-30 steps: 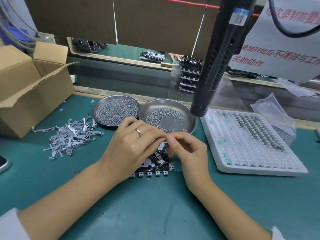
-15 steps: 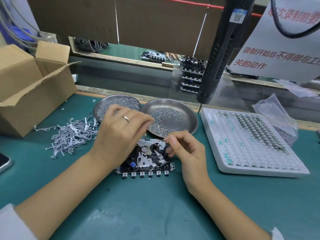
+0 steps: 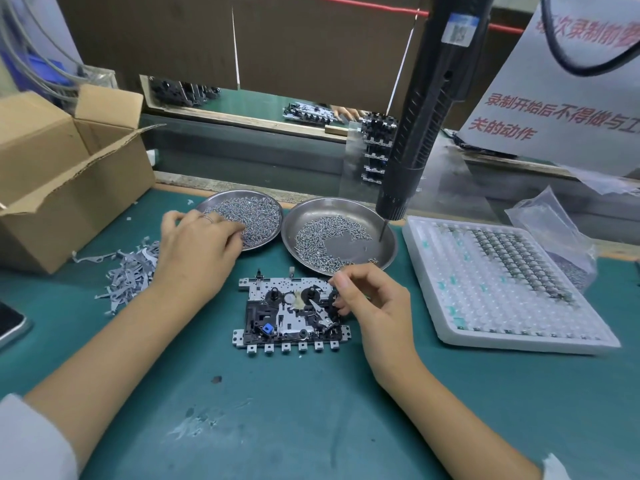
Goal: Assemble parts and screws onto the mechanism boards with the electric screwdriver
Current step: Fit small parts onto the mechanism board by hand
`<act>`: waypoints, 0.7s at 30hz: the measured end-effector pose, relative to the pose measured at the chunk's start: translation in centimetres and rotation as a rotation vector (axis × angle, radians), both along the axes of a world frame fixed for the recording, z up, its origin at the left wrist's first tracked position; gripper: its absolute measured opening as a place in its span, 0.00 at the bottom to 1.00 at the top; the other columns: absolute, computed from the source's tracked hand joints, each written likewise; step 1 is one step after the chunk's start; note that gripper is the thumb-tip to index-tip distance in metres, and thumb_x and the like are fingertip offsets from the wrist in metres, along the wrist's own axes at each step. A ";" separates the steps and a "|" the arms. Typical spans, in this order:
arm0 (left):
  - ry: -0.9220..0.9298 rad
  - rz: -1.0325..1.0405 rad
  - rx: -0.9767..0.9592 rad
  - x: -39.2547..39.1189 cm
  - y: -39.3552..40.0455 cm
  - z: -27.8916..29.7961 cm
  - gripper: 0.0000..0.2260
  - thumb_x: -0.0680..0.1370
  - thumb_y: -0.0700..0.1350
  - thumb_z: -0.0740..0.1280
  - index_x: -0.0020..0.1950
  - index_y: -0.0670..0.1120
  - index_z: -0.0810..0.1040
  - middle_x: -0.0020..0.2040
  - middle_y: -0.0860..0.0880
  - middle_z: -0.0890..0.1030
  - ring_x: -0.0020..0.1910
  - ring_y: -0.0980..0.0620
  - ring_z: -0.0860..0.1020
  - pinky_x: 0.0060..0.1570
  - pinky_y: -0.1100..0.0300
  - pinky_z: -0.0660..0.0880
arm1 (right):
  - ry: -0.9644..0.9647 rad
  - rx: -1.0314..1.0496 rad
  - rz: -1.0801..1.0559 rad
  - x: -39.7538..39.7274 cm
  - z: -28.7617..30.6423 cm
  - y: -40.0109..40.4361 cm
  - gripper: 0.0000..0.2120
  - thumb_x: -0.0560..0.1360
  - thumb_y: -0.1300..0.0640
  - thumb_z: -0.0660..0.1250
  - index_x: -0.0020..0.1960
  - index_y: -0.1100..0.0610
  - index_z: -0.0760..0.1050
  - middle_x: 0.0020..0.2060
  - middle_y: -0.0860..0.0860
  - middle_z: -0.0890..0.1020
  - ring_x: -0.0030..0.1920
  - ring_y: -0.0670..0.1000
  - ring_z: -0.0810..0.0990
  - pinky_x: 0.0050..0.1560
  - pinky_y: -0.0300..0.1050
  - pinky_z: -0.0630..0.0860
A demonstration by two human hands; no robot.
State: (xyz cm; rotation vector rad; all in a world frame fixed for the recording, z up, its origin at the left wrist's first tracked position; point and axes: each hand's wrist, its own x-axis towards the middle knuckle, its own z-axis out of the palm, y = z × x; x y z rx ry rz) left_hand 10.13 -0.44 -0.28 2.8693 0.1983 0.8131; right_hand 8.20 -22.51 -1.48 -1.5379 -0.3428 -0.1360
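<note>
Left hand (image 3: pixel 197 251) reaches fingers-down into the far-left screw dish (image 3: pixel 266 202) while my right hand (image 3: pixel 372 301), loosely curled and holding nothing visible, steadies the mechanism board (image 3: pixel 291 315) lying mid-mat, so I'd pinch one screw only, keeping the board still.

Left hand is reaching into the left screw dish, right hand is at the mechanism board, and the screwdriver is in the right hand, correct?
Not quite. In the head view the electric screwdriver hangs untouched above the right dish; the right hand isn't holding it. The rest stands.
</note>
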 end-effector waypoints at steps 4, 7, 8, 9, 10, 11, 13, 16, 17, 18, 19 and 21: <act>-0.162 -0.211 -0.185 -0.7 -1.4 1.1 0.12 0.79 0.47 0.63 0.56 0.46 0.83 0.49 0.48 0.83 0.49 0.46 0.78 0.57 0.51 0.64 | 0.008 0.007 0.011 0.1 0.0 -0.1 0.05 0.72 0.58 0.70 0.38 0.58 0.78 0.32 0.48 0.77 0.33 0.48 0.74 0.36 0.40 0.73; -0.182 -0.650 -0.314 -2.5 -4.3 1.8 0.13 0.75 0.51 0.67 0.55 0.47 0.83 0.44 0.56 0.81 0.44 0.59 0.77 0.53 0.55 0.69 | 0.009 0.036 0.027 0.2 0.2 -0.1 0.05 0.73 0.58 0.70 0.38 0.58 0.78 0.32 0.49 0.77 0.32 0.45 0.74 0.35 0.37 0.73; -0.164 -0.744 -0.334 -3.0 -5.2 1.6 0.13 0.74 0.52 0.69 0.54 0.47 0.83 0.45 0.56 0.81 0.44 0.60 0.77 0.52 0.56 0.71 | 0.009 0.046 0.038 0.2 0.3 -0.1 0.05 0.72 0.57 0.68 0.39 0.57 0.78 0.32 0.49 0.77 0.32 0.45 0.74 0.35 0.37 0.73; -0.160 -0.801 -0.363 -3.4 -5.9 1.4 0.14 0.73 0.51 0.71 0.54 0.46 0.83 0.46 0.55 0.82 0.45 0.60 0.78 0.51 0.57 0.73 | 0.006 0.052 0.051 0.2 0.3 -0.2 0.05 0.71 0.56 0.67 0.39 0.57 0.79 0.32 0.50 0.77 0.32 0.45 0.74 0.35 0.36 0.73; -0.172 -0.829 -0.402 -3.5 -6.4 1.2 0.13 0.72 0.49 0.73 0.53 0.44 0.83 0.46 0.53 0.82 0.45 0.58 0.79 0.50 0.58 0.74 | 0.003 0.054 0.064 0.2 0.4 -0.2 0.05 0.71 0.56 0.67 0.40 0.58 0.79 0.33 0.50 0.77 0.32 0.45 0.74 0.36 0.37 0.72; -0.193 -0.840 -0.449 -3.6 -6.7 1.1 0.12 0.71 0.47 0.74 0.52 0.43 0.83 0.45 0.51 0.83 0.44 0.58 0.79 0.49 0.59 0.75 | 0.002 0.053 0.076 0.1 0.4 -0.3 0.06 0.71 0.56 0.67 0.40 0.58 0.79 0.33 0.51 0.78 0.33 0.45 0.74 0.36 0.37 0.72; -0.222 -0.836 -0.544 -3.6 -6.8 1.0 0.09 0.71 0.44 0.72 0.50 0.42 0.83 0.44 0.50 0.83 0.43 0.57 0.79 0.47 0.63 0.75 | -0.001 0.045 0.091 0.0 0.4 -0.3 0.06 0.71 0.56 0.67 0.40 0.59 0.79 0.34 0.53 0.78 0.34 0.47 0.74 0.38 0.40 0.72; -0.221 -0.841 -0.613 -3.4 -6.7 0.9 0.07 0.72 0.42 0.71 0.47 0.42 0.84 0.42 0.49 0.83 0.43 0.55 0.79 0.46 0.63 0.74 | -0.020 0.025 0.095 0.0 0.5 -0.3 0.06 0.71 0.56 0.68 0.40 0.59 0.80 0.34 0.52 0.78 0.35 0.48 0.74 0.38 0.43 0.72; -0.213 -0.847 -0.630 -3.4 -6.7 0.8 0.06 0.72 0.41 0.71 0.47 0.42 0.83 0.42 0.48 0.83 0.43 0.54 0.79 0.45 0.63 0.75 | -0.030 0.017 0.100 0.0 0.5 -0.3 0.07 0.71 0.56 0.68 0.40 0.59 0.81 0.34 0.51 0.79 0.35 0.48 0.74 0.38 0.44 0.72; -0.200 -0.848 -0.645 -3.5 -6.7 0.8 0.06 0.72 0.41 0.70 0.47 0.43 0.83 0.42 0.48 0.82 0.43 0.54 0.79 0.44 0.63 0.75 | -0.042 0.009 0.106 0.1 0.5 -0.4 0.06 0.71 0.57 0.67 0.40 0.58 0.81 0.35 0.49 0.79 0.36 0.48 0.75 0.39 0.44 0.72; -0.187 -0.844 -0.649 -3.5 -6.7 0.8 0.05 0.73 0.40 0.70 0.47 0.43 0.83 0.42 0.48 0.82 0.43 0.54 0.79 0.43 0.63 0.76 | -0.058 0.000 0.114 0.1 0.5 -0.4 0.06 0.72 0.57 0.67 0.40 0.57 0.82 0.35 0.47 0.80 0.36 0.47 0.75 0.40 0.43 0.72; -0.171 -0.821 -0.638 -3.4 -6.5 0.8 0.04 0.75 0.40 0.68 0.47 0.43 0.82 0.42 0.49 0.81 0.43 0.56 0.78 0.43 0.65 0.75 | -0.095 -0.020 0.116 0.1 0.7 -0.4 0.06 0.73 0.57 0.66 0.41 0.55 0.82 0.36 0.46 0.80 0.37 0.46 0.76 0.41 0.42 0.72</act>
